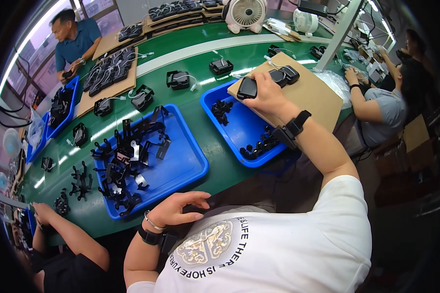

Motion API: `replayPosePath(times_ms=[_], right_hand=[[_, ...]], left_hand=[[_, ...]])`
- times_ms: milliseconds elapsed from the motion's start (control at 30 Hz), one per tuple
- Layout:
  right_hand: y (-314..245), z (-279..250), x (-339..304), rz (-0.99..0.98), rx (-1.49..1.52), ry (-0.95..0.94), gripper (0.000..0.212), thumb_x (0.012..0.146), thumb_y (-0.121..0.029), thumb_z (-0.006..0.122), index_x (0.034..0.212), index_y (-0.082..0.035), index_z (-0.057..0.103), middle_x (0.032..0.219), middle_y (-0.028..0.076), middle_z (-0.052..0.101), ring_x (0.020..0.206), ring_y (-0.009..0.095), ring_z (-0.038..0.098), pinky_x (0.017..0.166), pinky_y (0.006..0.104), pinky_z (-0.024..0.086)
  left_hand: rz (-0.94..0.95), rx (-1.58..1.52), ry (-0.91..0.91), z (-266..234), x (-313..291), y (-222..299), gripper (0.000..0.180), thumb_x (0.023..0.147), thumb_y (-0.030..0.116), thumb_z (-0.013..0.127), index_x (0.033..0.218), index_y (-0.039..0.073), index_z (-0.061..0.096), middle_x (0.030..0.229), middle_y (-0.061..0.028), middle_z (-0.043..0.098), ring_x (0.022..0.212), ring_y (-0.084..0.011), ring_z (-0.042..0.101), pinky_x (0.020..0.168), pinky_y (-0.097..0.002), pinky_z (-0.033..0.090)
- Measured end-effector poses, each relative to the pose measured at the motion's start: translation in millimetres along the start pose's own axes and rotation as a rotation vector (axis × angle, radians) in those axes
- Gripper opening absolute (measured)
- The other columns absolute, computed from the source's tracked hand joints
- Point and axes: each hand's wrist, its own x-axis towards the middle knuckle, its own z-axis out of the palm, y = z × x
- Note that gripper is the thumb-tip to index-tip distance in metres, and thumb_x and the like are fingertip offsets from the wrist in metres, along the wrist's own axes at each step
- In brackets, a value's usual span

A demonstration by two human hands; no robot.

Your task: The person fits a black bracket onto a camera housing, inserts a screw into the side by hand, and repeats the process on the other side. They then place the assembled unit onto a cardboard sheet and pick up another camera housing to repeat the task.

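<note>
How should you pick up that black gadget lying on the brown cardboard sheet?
Probably by its long sides, coming down from above. The black device lies flat on the cardboard sheet, narrow and rounded, so fingers can pinch across its width. The right hand already rests on its near end this way. The left hand is empty by the table edge.

My right hand (pixel 268 94) rested on a black plastic device (pixel 247 88) on the brown cardboard sheet (pixel 312 95), which lay over the right blue plastic tray (pixel 239 128). The left blue plastic tray (pixel 181 161) lay before my left hand (pixel 177 207).
</note>
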Motion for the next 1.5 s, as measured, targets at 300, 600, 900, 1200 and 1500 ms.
replayPosePath(times_ms=[300,600,900,1200,1500], right_hand=[[-115.4,-47.3,-41.5,-0.459,0.282,-0.067,0.066,0.052,-0.020,0.080,0.107,-0.002,0.047,0.103,0.017,0.051,0.097,0.034,0.051,0.083,0.0387,0.045],[-195.6,-0.7,-108.3,-0.764,0.555,-0.060,0.074,0.051,-0.014,0.081,0.116,-0.004,0.047,0.114,0.016,0.052,0.104,0.035,0.051,0.086,0.0419,0.042],[-212.9,5.2,-108.7,-0.963,0.579,-0.261,0.062,0.066,-0.020,0.075,0.119,-0.003,0.048,0.124,0.012,0.053,0.119,0.030,0.046,0.100,0.0475,0.029],[-213.3,55.0,-55.9,-0.280,0.913,-0.114,0.031,0.082,-0.022,0.064,0.104,-0.002,0.057,0.092,0.009,0.063,0.077,0.024,0.063,0.063,0.0331,0.048],[-217.7,97.1,-42.8,-0.355,0.364,-0.210,0.018,0.077,-0.017,0.066,0.082,-0.001,0.058,0.078,0.012,0.056,0.074,0.027,0.058,0.066,0.0337,0.047]], left_hand=[[0.185,-0.434,0.290,10.1,8.6,14.7,0.059,0.084,0.012,0.062,0.135,0.002,0.033,0.121,-0.0134,0.051,0.109,-0.0214,0.053,0.093,-0.0351,0.043],[0.408,-0.739,0.509,25.8,-7.3,7.2,0.062,0.091,0.018,0.051,0.141,0.007,0.017,0.129,-0.0121,0.042,0.117,-0.0232,0.046,0.092,-0.0370,0.043],[0.504,-0.916,0.560,31.8,-38.0,-1.5,0.054,0.093,0.020,0.047,0.140,0.012,0.022,0.123,-0.0115,0.047,0.112,-0.0223,0.051,0.088,-0.0364,0.048],[0.590,-0.921,0.644,21.5,-56.4,-4.1,0.047,0.095,0.030,0.041,0.137,0.013,0.028,0.121,-0.0182,0.050,0.099,-0.0296,0.060,0.067,-0.0429,0.057],[0.660,-0.867,0.803,19.6,-63.7,-5.1,0.042,0.097,0.031,0.038,0.133,0.011,0.034,0.120,-0.0188,0.051,0.098,-0.0313,0.060,0.068,-0.0438,0.057]])
